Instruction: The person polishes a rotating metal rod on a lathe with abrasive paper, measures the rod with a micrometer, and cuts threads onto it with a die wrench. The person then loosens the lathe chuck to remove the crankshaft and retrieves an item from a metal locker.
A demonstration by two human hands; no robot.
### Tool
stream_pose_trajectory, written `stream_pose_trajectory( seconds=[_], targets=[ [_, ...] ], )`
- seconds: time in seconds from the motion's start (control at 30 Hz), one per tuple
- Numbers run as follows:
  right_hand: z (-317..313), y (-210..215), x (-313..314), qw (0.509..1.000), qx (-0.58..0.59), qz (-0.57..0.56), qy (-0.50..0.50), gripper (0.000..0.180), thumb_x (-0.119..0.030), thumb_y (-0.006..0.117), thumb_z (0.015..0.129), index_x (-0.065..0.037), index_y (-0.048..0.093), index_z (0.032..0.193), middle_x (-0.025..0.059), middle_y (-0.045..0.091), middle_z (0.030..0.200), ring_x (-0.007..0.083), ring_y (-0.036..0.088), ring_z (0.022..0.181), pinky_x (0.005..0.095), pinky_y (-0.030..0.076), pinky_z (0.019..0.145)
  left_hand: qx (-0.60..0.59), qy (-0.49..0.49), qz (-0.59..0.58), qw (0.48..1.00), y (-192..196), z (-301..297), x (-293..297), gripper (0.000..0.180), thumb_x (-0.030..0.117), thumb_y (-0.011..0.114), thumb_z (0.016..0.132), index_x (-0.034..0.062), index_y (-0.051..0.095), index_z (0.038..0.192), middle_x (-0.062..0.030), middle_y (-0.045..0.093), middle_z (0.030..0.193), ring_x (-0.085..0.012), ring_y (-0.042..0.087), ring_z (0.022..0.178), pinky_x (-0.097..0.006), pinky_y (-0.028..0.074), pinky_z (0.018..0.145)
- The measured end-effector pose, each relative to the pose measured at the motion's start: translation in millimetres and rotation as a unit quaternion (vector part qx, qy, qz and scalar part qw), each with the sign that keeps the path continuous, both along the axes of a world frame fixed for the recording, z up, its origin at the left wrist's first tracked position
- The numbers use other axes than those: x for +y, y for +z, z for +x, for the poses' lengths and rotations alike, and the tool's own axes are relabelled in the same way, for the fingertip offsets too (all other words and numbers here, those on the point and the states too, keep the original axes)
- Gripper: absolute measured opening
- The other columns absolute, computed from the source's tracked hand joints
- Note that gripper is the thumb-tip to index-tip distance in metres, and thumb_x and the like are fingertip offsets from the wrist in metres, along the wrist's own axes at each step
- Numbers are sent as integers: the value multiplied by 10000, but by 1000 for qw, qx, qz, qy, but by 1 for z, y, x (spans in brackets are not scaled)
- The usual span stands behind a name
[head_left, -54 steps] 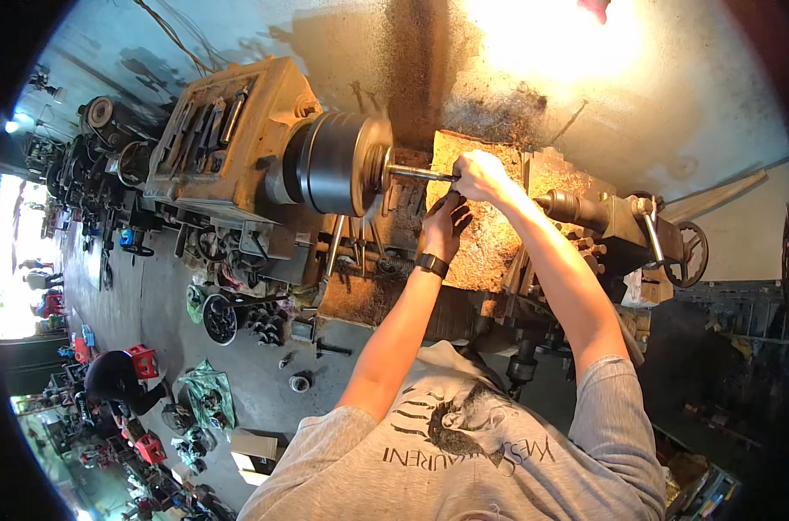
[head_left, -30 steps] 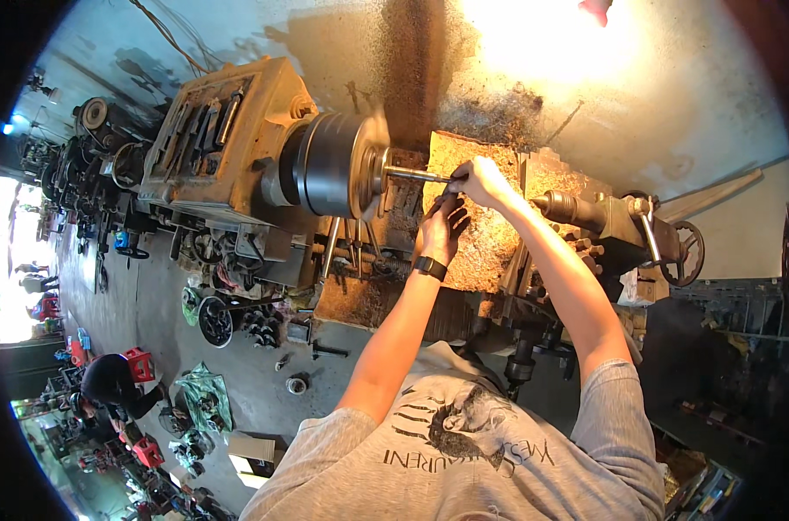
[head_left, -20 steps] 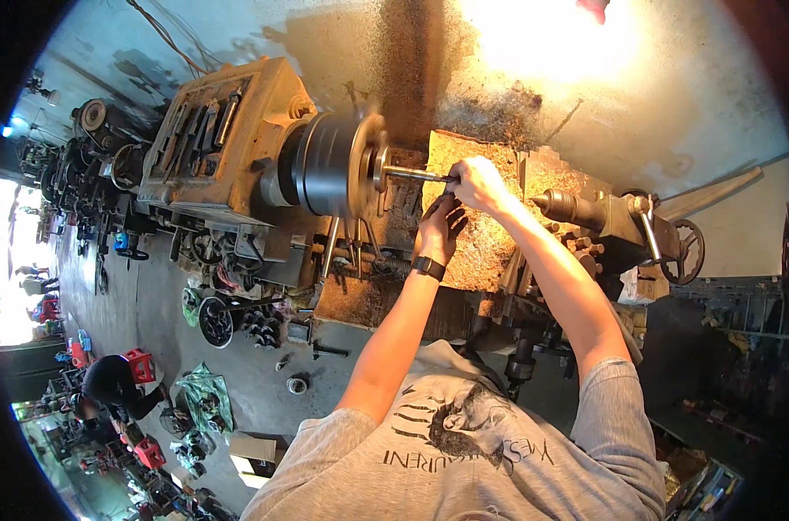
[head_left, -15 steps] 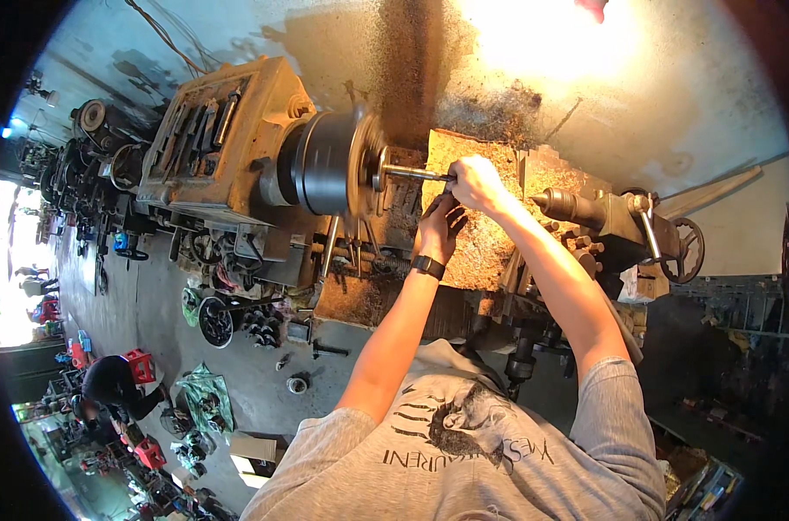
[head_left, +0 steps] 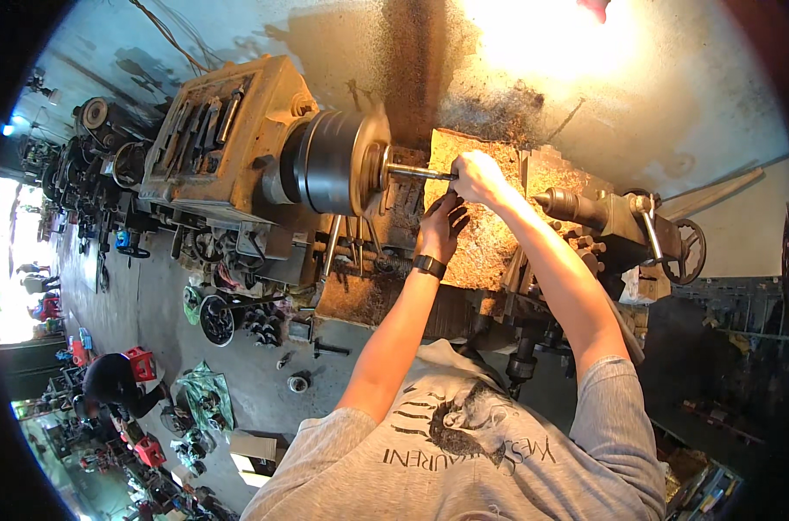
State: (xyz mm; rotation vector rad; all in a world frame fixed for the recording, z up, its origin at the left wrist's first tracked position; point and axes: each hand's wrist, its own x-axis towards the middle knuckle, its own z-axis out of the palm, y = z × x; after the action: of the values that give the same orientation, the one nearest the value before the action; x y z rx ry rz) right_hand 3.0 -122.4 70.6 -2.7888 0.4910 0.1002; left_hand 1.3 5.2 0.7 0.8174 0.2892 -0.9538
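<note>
- While the metal rod (head_left: 416,172) juts out of the lathe chuck (head_left: 338,162), the right hand (head_left: 477,178) closes its fingers around the rod's free end
- Left hand (head_left: 442,227) sits just below, fingers loosely spread, gripping nothing I can make out

Black chuck (head_left: 329,162); grey shirt (head_left: 464,460); black wristband (head_left: 429,266)
</note>
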Motion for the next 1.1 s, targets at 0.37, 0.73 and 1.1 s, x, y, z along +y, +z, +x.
stream_pose_trajectory(
  seconds=[0.37, 0.73, 1.1],
  targets=[
    [-18, 3, -11, 995, 43, 36, -77, 225, -195, 710, 690, -40, 708, 853, 173, 662, 768, 311, 644, 742, 399, 517, 697, -59, -50, 31, 997, 8, -18, 3, 270, 168, 550, 927, -3, 571, 1135, -104, 633, 975, -216, 617, 848, -348, 524, 730],
    [-94, 77, -1, 970, -7, 236, -51, 293, -251, 657, 820, 12, 682, 946, 130, 678, 783, 178, 619, 665, 331, 492, 640, -513, -81, 131, 845, 61, -35, 38, 227, 142, 564, 928, -15, 619, 1082, -101, 649, 940, -170, 605, 847, -292, 483, 780],
    [-116, 48, 6, 926, -132, 271, -227, 430, -364, 534, 916, 11, 629, 1102, 177, 680, 892, 200, 631, 770, 344, 489, 730, -237, -113, 11, 965, 73, -36, 54, 221, 191, 611, 902, -12, 651, 980, -80, 664, 771, -137, 639, 617, -261, 546, 566]
  ],
)
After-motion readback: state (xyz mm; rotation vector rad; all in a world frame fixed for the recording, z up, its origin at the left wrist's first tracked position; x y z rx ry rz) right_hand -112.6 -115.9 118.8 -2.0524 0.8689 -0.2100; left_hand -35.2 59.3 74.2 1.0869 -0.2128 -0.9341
